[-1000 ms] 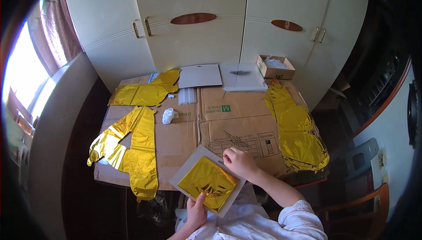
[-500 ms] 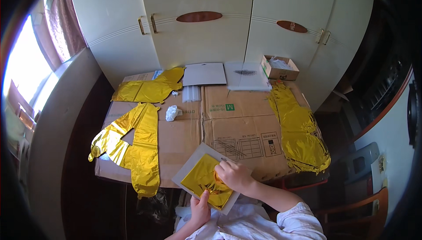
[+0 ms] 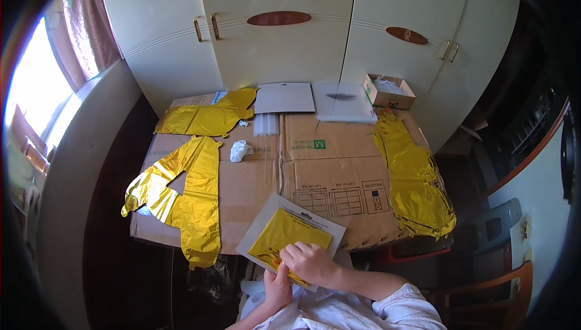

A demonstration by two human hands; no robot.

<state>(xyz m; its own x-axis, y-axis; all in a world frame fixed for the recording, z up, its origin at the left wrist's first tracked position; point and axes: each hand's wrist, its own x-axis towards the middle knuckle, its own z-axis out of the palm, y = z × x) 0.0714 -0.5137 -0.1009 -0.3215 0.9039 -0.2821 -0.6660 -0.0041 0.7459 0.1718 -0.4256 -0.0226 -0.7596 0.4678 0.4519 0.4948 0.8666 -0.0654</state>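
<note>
Close to my body, in front of the table edge, I hold a flat pack with a pale border and a hang hole (image 3: 334, 223), tilted. Folded gold foil (image 3: 296, 231), which looks like a flat foil balloon, fills its middle. My left hand (image 3: 279, 286) grips the lower left edge with the thumb on top. Over the lower part lies my right hand (image 3: 310, 263), fingers curled against the foil near the left thumb; its fingertips are partly hidden. The foil is creased around them.
Flat gold foil balloons lie on the cardboard-covered table: an A-like one (image 3: 201, 200) at left, another (image 3: 209, 114) behind it, one (image 3: 417, 179) at right. Crumpled white tissue (image 3: 240, 151), clear straws (image 3: 266, 125), a grey-white sheet (image 3: 284, 98) and a small box (image 3: 389, 94) lie farther back.
My right hand has slid down and left over the foil, closer to my left thumb. More of the pack's upper right corner and its hang hole shows. The view has shifted slightly.
</note>
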